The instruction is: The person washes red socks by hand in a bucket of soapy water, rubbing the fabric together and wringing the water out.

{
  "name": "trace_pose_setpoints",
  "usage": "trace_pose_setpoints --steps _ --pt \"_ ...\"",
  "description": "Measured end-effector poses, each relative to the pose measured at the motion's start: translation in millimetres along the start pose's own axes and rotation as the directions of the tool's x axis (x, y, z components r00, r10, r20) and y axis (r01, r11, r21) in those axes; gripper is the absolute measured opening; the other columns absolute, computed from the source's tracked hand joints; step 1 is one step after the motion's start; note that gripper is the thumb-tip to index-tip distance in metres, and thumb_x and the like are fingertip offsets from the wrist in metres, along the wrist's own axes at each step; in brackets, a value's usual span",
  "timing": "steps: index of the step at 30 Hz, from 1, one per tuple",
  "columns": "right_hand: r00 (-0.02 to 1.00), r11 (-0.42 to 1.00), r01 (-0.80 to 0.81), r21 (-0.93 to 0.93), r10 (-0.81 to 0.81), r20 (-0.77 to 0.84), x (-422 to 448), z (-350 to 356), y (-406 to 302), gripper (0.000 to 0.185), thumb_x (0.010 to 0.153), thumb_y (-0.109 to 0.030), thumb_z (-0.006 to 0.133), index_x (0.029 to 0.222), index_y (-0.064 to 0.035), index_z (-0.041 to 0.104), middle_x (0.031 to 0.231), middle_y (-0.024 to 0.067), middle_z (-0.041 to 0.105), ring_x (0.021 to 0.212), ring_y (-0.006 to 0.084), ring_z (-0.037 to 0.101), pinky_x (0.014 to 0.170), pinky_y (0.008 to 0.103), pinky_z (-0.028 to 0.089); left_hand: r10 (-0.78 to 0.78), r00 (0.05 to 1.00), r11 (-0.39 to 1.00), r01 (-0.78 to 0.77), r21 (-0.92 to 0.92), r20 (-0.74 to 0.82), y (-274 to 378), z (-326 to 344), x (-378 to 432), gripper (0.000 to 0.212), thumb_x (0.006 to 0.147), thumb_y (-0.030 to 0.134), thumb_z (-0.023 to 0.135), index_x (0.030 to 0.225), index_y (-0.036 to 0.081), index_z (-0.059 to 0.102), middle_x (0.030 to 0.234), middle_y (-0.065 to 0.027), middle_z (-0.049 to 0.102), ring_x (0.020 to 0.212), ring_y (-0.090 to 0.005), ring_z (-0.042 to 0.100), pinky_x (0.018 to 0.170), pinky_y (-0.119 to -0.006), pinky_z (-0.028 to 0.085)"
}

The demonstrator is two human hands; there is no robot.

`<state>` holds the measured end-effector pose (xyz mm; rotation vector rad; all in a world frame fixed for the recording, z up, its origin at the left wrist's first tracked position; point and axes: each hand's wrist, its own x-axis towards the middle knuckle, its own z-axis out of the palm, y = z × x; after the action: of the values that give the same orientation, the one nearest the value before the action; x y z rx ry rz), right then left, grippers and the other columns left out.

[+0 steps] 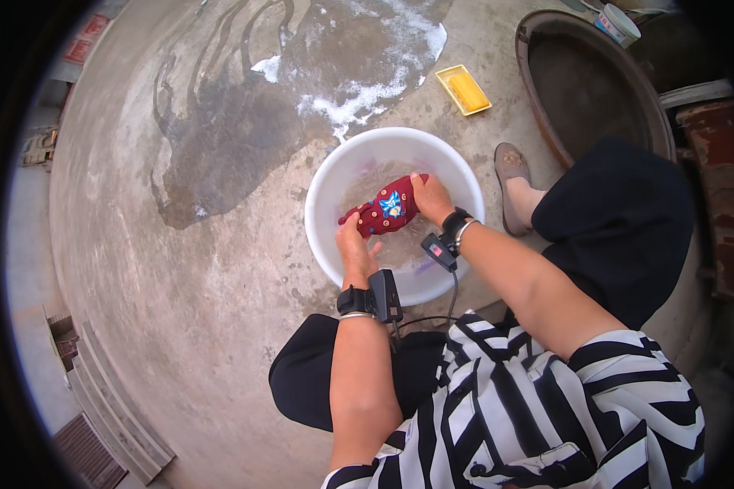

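Note:
A dark red patterned cloth item [389,208], with a blue and white figure on it, is stretched between my hands over a white plastic basin [393,136]. My left hand [356,244] grips its lower left end, thumb on top. At its upper right end, my right hand [431,197] pinches the fabric. Water lies in the basin below the cloth. Each wrist wears a black strap with a small device and a metal bangle. What kind of garment the cloth is, I cannot tell.
A yellow bar of soap [467,90] lies in a yellow dish beyond the basin. A large brown tub [523,73] and a small white bucket [616,25] stand at upper right. Suds [358,105] and wet patches mark the concrete floor. My shoe [511,160] is right of the basin.

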<state>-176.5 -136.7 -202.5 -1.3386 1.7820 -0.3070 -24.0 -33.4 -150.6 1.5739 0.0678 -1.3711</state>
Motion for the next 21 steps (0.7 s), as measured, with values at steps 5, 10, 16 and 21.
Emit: trace_pose_setpoints --steps 5,10,16,21 --pt "0.930 0.860 0.346 -0.376 -0.261 0.258 -45.5 18.0 18.8 0.032 0.086 -0.019 0.062 0.112 -0.0010 0.053 0.108 0.0246 0.061 0.105 0.0410 0.058 0.090 0.0481 0.046 -0.051 0.986 0.971 0.086 0.225 -0.156 -17.4 -31.1 20.5 0.056 0.082 0.048 0.060 0.126 0.015 0.050 0.129 -0.0065 0.043 0.117 -0.0294 0.037 0.082 -0.058 0.039" --pt "0.935 0.963 0.156 -0.221 -0.072 0.347 -26.3 -0.2 18.3 0.032 0.083 -0.028 0.064 0.099 -0.0012 0.062 0.114 0.0202 0.060 0.108 0.0378 0.057 0.088 0.0433 0.048 -0.108 0.993 0.971 0.114 0.212 -0.036 -9.4 -20.3 -0.4 0.072 0.082 0.051 0.060 0.141 0.019 0.035 0.148 -0.0115 0.024 0.131 -0.0363 0.024 0.090 -0.068 0.034" --pt "0.807 0.876 0.123 0.466 -0.362 0.466 -66.4 3.6 -30.4 0.053 0.070 -0.019 0.061 0.119 0.0008 0.058 0.124 0.0178 0.055 0.107 0.0269 0.056 0.088 0.0312 0.045 -0.251 0.954 0.955 0.273 -0.119 0.166 -12.6 0.2 -11.1 0.069 0.086 0.056 0.054 0.139 0.017 0.034 0.146 -0.0169 0.028 0.133 -0.0418 0.029 0.095 -0.072 0.030" --pt "0.725 0.782 0.175 0.598 -0.513 0.459 -118.7 -24.1 -70.2 0.030 0.072 -0.015 0.060 0.095 0.0032 0.067 0.086 0.0121 0.067 0.078 0.0193 0.061 0.074 0.0306 0.049 -0.095 0.939 0.946 0.189 -0.264 0.330 5.5 -39.9 7.7 0.038 0.091 0.041 0.054 0.106 0.006 0.057 0.099 -0.0126 0.062 0.091 -0.0273 0.063 0.081 -0.044 0.053"
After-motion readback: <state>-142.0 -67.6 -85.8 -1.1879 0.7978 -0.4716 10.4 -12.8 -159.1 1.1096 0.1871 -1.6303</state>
